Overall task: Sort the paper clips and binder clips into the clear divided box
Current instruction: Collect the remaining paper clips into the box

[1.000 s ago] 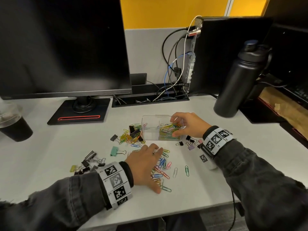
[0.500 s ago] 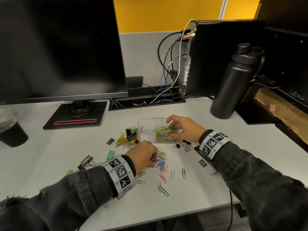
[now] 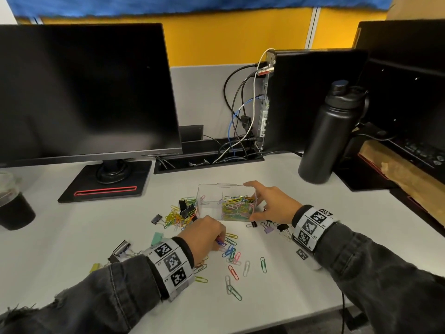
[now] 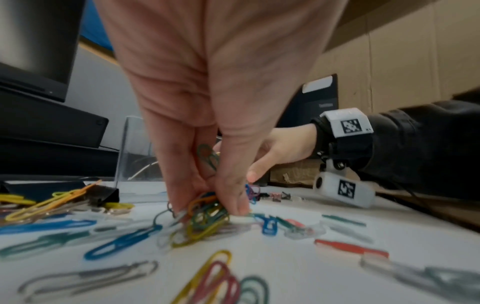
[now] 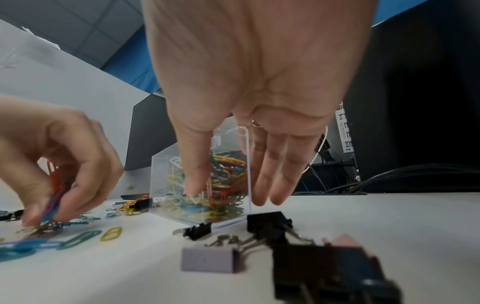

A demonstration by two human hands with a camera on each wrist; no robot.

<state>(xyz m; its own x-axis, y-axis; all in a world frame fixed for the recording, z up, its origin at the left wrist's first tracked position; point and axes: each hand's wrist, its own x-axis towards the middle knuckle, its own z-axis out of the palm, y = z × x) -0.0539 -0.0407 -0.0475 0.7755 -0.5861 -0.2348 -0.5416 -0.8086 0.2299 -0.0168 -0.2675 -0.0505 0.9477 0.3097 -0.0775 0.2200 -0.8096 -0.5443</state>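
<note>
The clear divided plastic box (image 3: 226, 203) stands on the white desk (image 3: 301, 237) in front of the cable tray, with a heap of coloured paper clips (image 3: 237, 206) filling its right compartment; the left compartment looks nearly bare. The right hand (image 3: 272, 203) holds the box at its right end, thumb on the near wall and fingers (image 5: 275, 174) reaching down the far side, nearly straight. The left hand (image 3: 204, 233) sits just in front of the box, its fingertips (image 4: 233, 197) curled down and pinching a small bunch of mixed-colour paper clips (image 4: 205, 214) against the desk. More loose coloured paper clips (image 3: 234, 261) lie scattered in front of that hand. A second tangle of clips with black binder clips (image 3: 186, 209) lies just left of the box. A lilac binder clip (image 5: 210, 259) and small black binder clips (image 5: 265, 224) lie near the right wrist. A mint binder clip (image 3: 157, 237) and a silver one (image 3: 121, 248) lie near the left sleeve. A black monitor (image 3: 84, 92) stands behind on the left, a black metal bottle (image 3: 325, 138) on the right.
</note>
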